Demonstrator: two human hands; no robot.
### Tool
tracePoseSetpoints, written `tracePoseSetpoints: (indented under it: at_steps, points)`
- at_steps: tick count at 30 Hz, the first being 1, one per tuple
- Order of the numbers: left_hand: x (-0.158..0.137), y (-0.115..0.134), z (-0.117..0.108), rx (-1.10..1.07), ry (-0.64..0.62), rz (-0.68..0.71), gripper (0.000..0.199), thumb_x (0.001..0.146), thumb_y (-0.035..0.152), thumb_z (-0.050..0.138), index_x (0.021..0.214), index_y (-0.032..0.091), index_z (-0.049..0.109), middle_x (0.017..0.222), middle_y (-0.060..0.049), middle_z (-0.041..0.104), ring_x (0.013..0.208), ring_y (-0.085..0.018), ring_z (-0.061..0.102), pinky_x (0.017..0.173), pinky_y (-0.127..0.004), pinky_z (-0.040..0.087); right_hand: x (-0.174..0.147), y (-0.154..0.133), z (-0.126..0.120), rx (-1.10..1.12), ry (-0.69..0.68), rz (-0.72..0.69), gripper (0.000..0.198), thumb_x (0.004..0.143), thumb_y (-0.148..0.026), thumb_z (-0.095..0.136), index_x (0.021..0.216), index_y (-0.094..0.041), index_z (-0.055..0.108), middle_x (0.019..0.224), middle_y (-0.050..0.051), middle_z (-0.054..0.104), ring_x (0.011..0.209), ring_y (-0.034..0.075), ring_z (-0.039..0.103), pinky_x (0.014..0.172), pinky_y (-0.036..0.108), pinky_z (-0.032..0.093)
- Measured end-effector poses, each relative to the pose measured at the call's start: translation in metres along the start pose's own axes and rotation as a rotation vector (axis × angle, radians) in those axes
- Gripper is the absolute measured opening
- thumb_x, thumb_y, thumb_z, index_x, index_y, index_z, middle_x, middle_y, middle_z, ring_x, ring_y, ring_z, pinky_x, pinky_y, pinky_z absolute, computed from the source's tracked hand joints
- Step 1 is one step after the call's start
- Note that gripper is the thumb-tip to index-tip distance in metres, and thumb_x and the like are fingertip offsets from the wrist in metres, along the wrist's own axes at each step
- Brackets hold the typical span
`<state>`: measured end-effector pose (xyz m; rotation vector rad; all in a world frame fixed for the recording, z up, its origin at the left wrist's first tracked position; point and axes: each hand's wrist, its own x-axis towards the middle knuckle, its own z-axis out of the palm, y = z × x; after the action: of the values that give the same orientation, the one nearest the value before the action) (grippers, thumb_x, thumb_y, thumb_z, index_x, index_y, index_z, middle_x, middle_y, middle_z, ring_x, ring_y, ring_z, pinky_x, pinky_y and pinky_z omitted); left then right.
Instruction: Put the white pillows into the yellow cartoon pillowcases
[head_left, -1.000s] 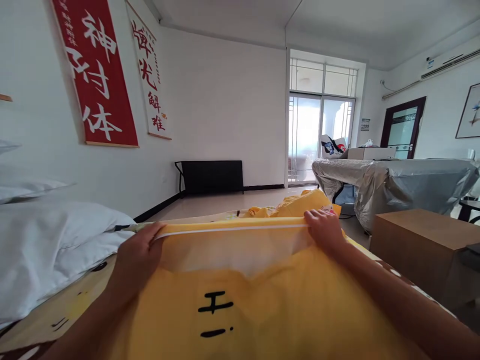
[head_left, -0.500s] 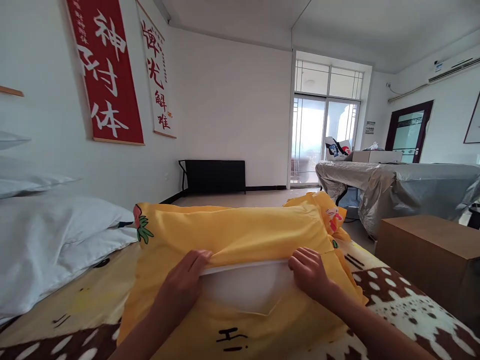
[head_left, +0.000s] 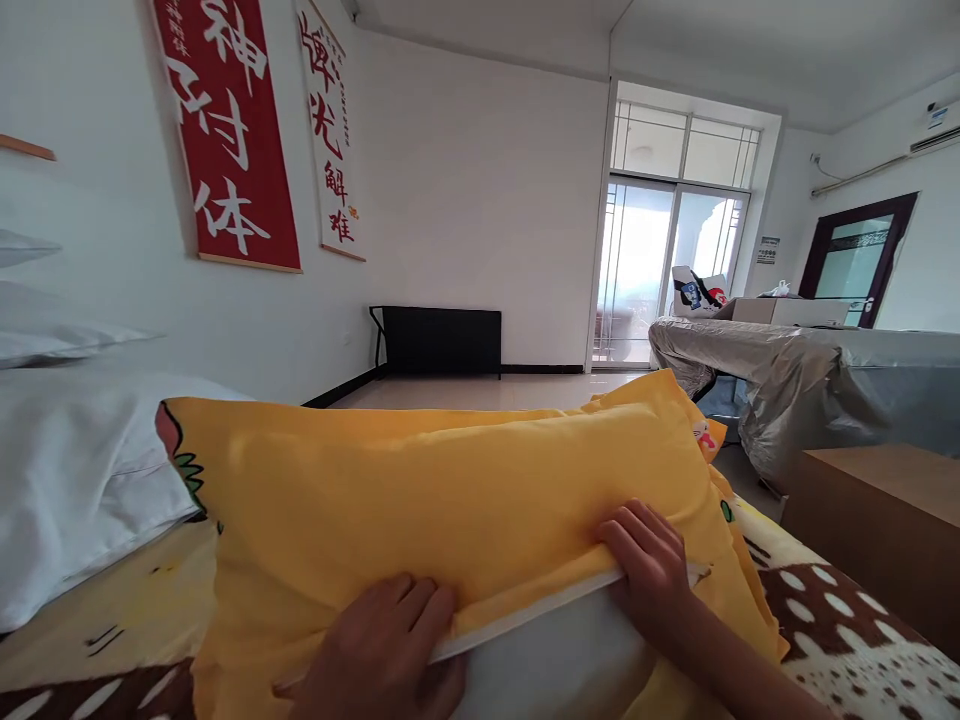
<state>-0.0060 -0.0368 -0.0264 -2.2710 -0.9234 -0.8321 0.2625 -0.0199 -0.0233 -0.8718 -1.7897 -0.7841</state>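
A yellow pillowcase (head_left: 420,480) lies in front of me, puffed up around a white pillow (head_left: 555,660) that shows through its opening. My left hand (head_left: 390,640) has its fingers curled over the edge of the opening on the left, thumb below. On the right of the same edge, my right hand (head_left: 649,560) grips the fabric with bent fingers. A white band runs along the edge between both hands. The pillow's far portion is hidden inside the yellow cloth.
White pillows (head_left: 97,470) are piled at the left. A patterned blanket (head_left: 840,610) lies underneath. To the right stand a brown box (head_left: 885,510) and a table under a silvery plastic cover (head_left: 795,390). A black folded panel (head_left: 442,342) leans by the far wall.
Both hands have pulled the pillowcase edge toward me, the left hand lower and nearer. The yellow cloth now looks wider and fuller. My view has turned slightly left.
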Motion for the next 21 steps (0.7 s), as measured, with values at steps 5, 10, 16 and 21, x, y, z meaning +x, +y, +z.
tracePoseSetpoints:
  at_steps: [5, 10, 16, 21]
  points:
    - [0.023, 0.006, 0.002, 0.154, -0.568, -0.119, 0.025, 0.071, 0.008, 0.046, 0.087, 0.017, 0.063, 0.078, -0.010, 0.067, 0.070, -0.029, 0.064, 0.060, -0.039, 0.050, -0.001, -0.010, 0.011, 0.031, -0.157, 0.033, 0.019, 0.051, -0.001, 0.040, 0.055, -0.020, 0.037, 0.053, 0.000, 0.044, 0.053, 0.013, 0.035, 0.051, 0.029, 0.021]
    - [0.040, 0.008, 0.017, 0.085, -0.732, -0.263, 0.039, 0.078, 0.000, 0.033, 0.101, 0.013, 0.062, 0.087, -0.013, 0.069, 0.079, -0.031, 0.067, 0.065, -0.044, 0.053, -0.021, -0.034, 0.006, 0.115, -0.175, -0.044, 0.017, 0.059, -0.002, 0.041, 0.057, -0.019, 0.040, 0.052, 0.000, 0.043, 0.054, 0.014, 0.035, 0.053, 0.029, 0.019]
    - [0.040, 0.007, 0.033, 0.098, -0.738, -0.315, 0.038, 0.081, 0.001, 0.032, 0.099, 0.013, 0.063, 0.089, -0.011, 0.069, 0.086, -0.030, 0.066, 0.074, -0.045, 0.052, -0.045, -0.029, 0.021, 0.006, -0.375, -0.134, 0.014, 0.061, -0.005, 0.047, 0.059, -0.019, 0.047, 0.055, 0.001, 0.051, 0.054, 0.015, 0.043, 0.054, 0.031, 0.019]
    - [0.033, 0.022, 0.021, 0.057, -0.803, -0.195, 0.033, 0.077, 0.000, 0.035, 0.084, 0.016, 0.063, 0.080, -0.008, 0.068, 0.080, -0.027, 0.065, 0.070, -0.039, 0.051, -0.034, -0.002, 0.042, -0.096, -0.907, 0.043, 0.013, 0.071, -0.011, 0.051, 0.076, -0.018, 0.062, 0.073, 0.004, 0.067, 0.064, 0.016, 0.058, 0.054, 0.028, 0.025]
